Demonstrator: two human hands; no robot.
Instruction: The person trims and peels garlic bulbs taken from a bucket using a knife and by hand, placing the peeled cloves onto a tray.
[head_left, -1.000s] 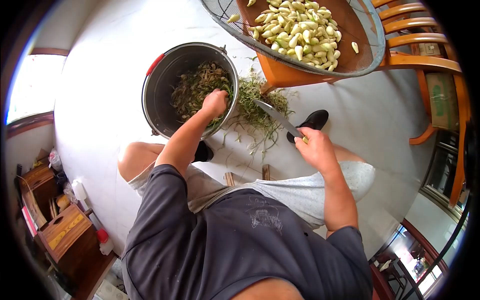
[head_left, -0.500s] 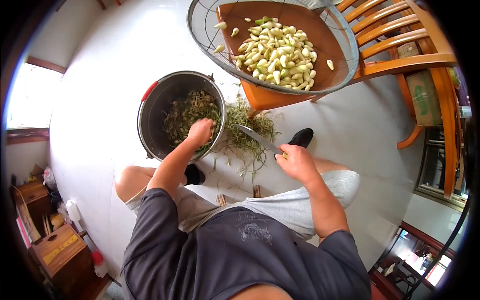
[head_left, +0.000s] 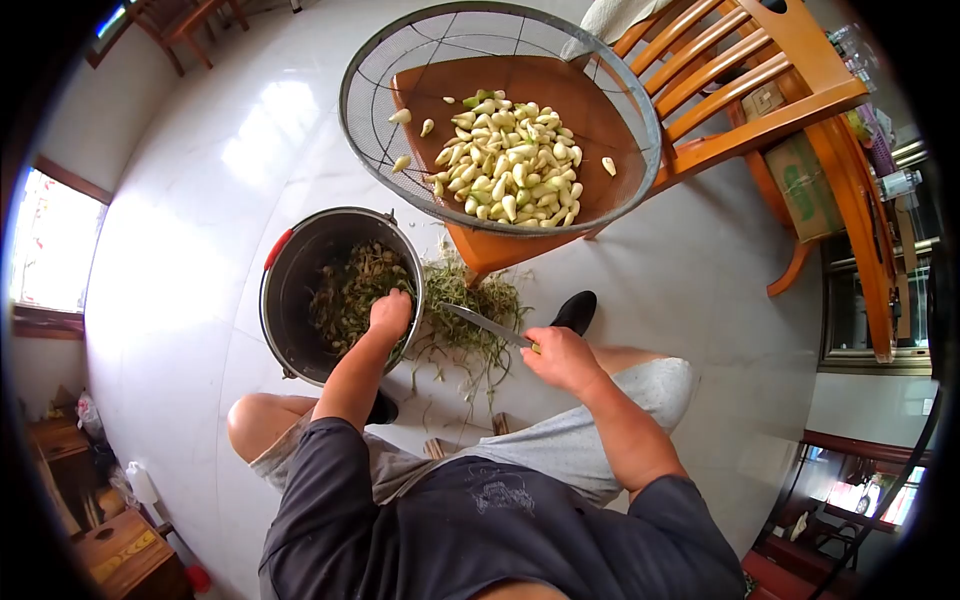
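My left hand (head_left: pixel 391 312) reaches into a grey metal bucket (head_left: pixel 271 318) with a red handle grip. Its fingers are curled downward at the plants, and the tips are hidden. Dried-looking bulbs with stems and leaves (head_left: pixel 352 290) fill the bucket's lower part. My right hand (head_left: pixel 563 358) is closed round the handle of a long-bladed knife (head_left: pixel 487 324). The blade points left toward the bucket, above a heap of cut green stems (head_left: pixel 500 300) on the floor. Beyond, a round mesh sieve (head_left: pixel 648 160) holds a pile of trimmed pale bulbs (head_left: pixel 515 160).
The sieve rests on the seat of a wooden chair (head_left: pixel 720 95) just past the bucket. My black shoe (head_left: pixel 575 312) is right of the stems. A cardboard box (head_left: pixel 800 188) stands behind the chair. Wooden furniture (head_left: pixel 130 555) is at lower left.
The view has tilted up, so the bucket, sieve and chair appear lower and further left. My left hand stays in the bucket, and my right hand still holds the knife.
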